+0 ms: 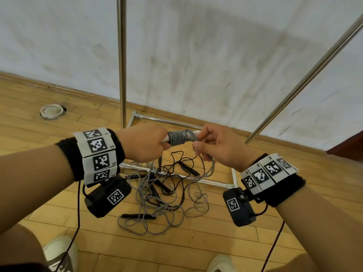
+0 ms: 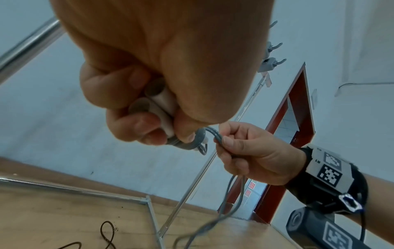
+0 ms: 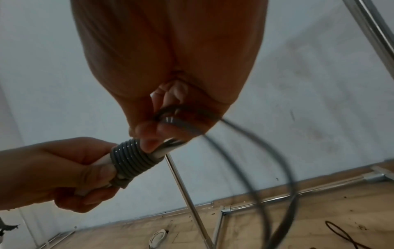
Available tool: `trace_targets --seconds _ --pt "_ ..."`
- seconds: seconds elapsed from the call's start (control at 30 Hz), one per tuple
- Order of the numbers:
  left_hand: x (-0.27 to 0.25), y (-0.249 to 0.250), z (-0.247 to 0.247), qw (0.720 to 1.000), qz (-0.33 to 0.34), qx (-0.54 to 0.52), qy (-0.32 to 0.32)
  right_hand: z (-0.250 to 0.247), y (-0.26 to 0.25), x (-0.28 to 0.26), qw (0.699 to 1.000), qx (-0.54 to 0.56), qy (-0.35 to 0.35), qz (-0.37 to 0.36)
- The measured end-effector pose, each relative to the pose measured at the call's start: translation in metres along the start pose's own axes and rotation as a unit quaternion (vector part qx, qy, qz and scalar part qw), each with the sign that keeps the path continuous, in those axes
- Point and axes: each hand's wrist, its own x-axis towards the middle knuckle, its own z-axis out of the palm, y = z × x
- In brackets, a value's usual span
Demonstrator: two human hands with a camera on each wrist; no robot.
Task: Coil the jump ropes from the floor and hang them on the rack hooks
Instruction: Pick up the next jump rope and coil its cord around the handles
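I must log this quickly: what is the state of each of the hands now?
Left hand: closed around the white handles wrapped with grey rope.
Right hand: closed, pinching the loose grey rope strands.

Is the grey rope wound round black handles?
No: in the right wrist view the grey rope coils round a pair of white handles gripped by the left hand.

The rack poles are shiny polished metal; under them the floor is pale varnished wood strips. The grey rope looks like smooth glossy plastic, wound on matt white plastic handles. Behind the rack, a scuffed matt wall
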Motion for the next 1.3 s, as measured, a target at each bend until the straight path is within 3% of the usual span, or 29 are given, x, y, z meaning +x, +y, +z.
trace_targets --seconds 0.13,0.23,0.47,0.73,0.9,1.1,1.3 --pt "0.0 0.001 0.0 0.999 0.007 -0.017 0.037 0.003 0.001 0.0 0.999 -0.034 0.021 0.015" --pt "0.0 0.003 0.0 0.998 0.008 -0.004 0.059 0.011 -0.002 -0.004 0.998 0.042 -0.007 0.034" --pt "-0.003 0.004 0.001 0.997 0.007 0.055 0.048 0.019 -0.009 -0.002 0.99 0.062 0.072 0.107" --pt "-0.005 0.004 0.007 0.993 0.004 0.111 0.034 0.025 -0.01 -0.006 0.982 0.098 0.076 0.142" --pt "-0.003 0.0 0.0 0.999 0.009 0.003 0.049 0.027 -0.015 -0.007 0.983 0.116 0.083 0.113" --pt "-0.006 -0.005 -0.017 0.988 0.052 -0.128 0.075 0.019 -0.014 -0.009 0.981 0.174 0.028 0.077" --pt "-0.02 -0.005 -0.024 0.967 0.076 -0.242 0.001 0.017 -0.004 -0.014 0.996 0.086 -0.011 0.035"
